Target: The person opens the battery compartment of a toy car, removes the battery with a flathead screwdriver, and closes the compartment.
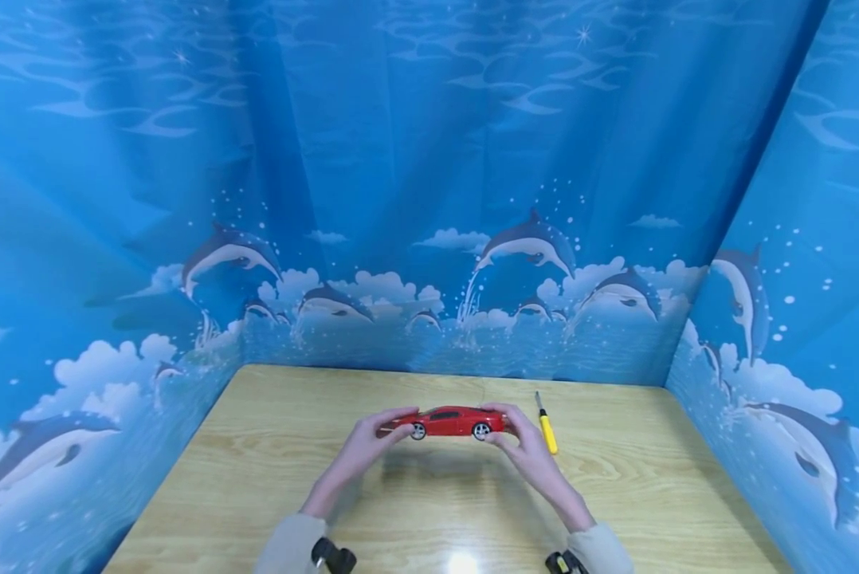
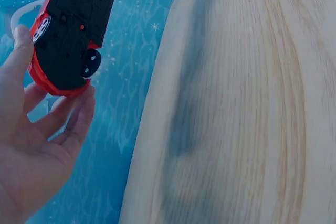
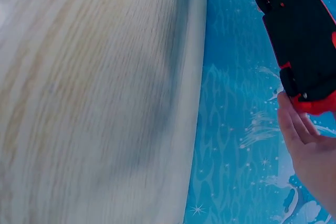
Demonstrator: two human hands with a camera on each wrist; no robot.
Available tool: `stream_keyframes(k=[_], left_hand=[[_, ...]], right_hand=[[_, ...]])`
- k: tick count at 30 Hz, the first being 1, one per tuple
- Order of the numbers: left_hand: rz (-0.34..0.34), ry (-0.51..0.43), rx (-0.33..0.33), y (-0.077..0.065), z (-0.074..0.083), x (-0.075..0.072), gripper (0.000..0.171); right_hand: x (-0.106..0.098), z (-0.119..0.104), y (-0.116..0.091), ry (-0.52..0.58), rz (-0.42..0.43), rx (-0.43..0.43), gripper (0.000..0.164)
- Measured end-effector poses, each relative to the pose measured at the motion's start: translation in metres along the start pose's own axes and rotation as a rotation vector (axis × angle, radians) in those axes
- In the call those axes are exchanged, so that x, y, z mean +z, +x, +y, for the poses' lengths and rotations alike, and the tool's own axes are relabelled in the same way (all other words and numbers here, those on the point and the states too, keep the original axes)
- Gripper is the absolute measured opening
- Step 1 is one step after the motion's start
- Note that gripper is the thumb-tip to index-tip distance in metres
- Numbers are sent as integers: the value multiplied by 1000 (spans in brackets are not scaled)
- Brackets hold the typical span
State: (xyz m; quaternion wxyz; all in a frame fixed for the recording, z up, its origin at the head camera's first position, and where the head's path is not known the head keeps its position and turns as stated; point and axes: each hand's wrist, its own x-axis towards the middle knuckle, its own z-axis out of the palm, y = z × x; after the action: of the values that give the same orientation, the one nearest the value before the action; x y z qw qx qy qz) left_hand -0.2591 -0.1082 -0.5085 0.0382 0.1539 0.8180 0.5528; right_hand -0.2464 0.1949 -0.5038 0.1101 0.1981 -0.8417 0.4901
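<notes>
A red toy car [image 1: 454,422] is held sideways above the table between both hands, its wheels pointing down. My left hand [image 1: 368,440] pinches one end between thumb and fingers, and my right hand [image 1: 528,450] grips the other end the same way. From below, the left wrist view shows the car's black underside [image 2: 73,24], with the left thumb and fingertips at its near end. In the right wrist view the underside of the toy car [image 3: 299,35] is also visible, the right fingers [image 3: 296,124] touching its lower end.
On the wooden table [image 1: 293,478], a screwdriver [image 1: 547,429] with a yellow handle lies just right of the right hand. Blue curtains [image 1: 429,199] printed with dolphins stand behind the table and along both sides. Shadows of the hands and car fall on the tabletop.
</notes>
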Motion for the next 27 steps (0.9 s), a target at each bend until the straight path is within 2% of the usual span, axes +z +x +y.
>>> stream_keyframes(k=[5,10,19,22,27], left_hand=[[2,-24,23,1,7,4,44],[33,-102,22,1,14,6,41],[112,-152,-67,1,20,8,46],[128,-169,-69,2,20,10,48],[127,-198,-43,4,19,12,41]], right_hand=[[1,-1,3,-27,64,-131,34],[1,-6,5,-13,97,-177,32],[-3,-19,10,27,102,-29,26],[-4,-23,12,27,112,12,24],[-6,-29,15,29,165,88,23]])
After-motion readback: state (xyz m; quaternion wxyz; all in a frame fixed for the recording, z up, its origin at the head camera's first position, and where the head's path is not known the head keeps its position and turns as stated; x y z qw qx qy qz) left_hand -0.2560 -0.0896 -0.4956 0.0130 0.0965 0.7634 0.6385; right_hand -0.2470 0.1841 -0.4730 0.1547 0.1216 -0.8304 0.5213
